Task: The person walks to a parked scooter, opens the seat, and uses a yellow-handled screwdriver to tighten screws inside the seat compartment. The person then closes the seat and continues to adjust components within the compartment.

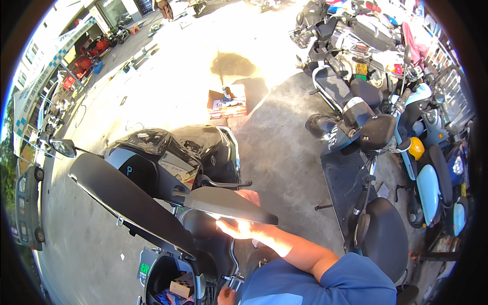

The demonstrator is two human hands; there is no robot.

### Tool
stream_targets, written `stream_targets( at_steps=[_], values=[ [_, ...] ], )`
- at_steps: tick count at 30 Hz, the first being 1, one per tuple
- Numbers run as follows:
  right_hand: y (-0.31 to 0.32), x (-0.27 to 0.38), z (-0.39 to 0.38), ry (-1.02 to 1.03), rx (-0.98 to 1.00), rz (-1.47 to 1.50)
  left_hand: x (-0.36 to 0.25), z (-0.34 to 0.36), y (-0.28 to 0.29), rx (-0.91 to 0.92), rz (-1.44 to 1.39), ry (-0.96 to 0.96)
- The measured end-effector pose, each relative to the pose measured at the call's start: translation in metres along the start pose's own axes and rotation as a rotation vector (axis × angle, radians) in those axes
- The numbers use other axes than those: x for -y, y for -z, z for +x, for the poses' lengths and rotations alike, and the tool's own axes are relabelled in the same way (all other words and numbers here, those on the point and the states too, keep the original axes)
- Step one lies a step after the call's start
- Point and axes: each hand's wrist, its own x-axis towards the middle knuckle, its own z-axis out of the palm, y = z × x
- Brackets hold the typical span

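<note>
The scooter (152, 150) stands before me with its long black seat (127, 198) raised, showing a storage bay (161, 272) with a cardboard box (182, 285) and blue items. My right hand (236, 229) reaches under a grey padded piece (223, 201) and touches it; glare and the pad obscure its fingers. My left hand (226, 296), low at the lower edge beside the chrome rail (234, 272), has curled fingers; what they hold, if anything, is unclear.
Parked scooters (381, 229) crowd the right side. An open cardboard box (227, 107) lies on sunlit pavement (274, 127) ahead. At left are a canopy (38, 86), red machines (89, 56) and a parked vehicle (28, 208). A person (165, 7) stands far back.
</note>
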Motion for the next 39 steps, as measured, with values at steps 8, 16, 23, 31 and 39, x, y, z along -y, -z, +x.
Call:
stream_targets(
  at_steps=[8,16,23,31,39],
  values=[
    [0.041,0.015,0.035,-0.048,0.186,-0.155,0.015,0.029,-0.001,0.058,0.018,-0.076],
    [0.052,-0.014,0.102,0.11,0.955,-0.418,-0.063,0.046,-0.018,0.138,0.146,-0.171],
    [0.029,-0.06,0.158,0.314,1.195,0.052,-0.139,0.089,-0.074,0.133,0.142,-0.078],
    [0.017,-0.118,0.182,0.442,1.459,0.571,-0.278,0.147,-0.16,0.092,0.111,-0.018],
    [0.022,-0.195,0.223,0.228,1.533,0.753,-0.399,0.216,-0.21,0.094,0.062,0.029]
  ],
)
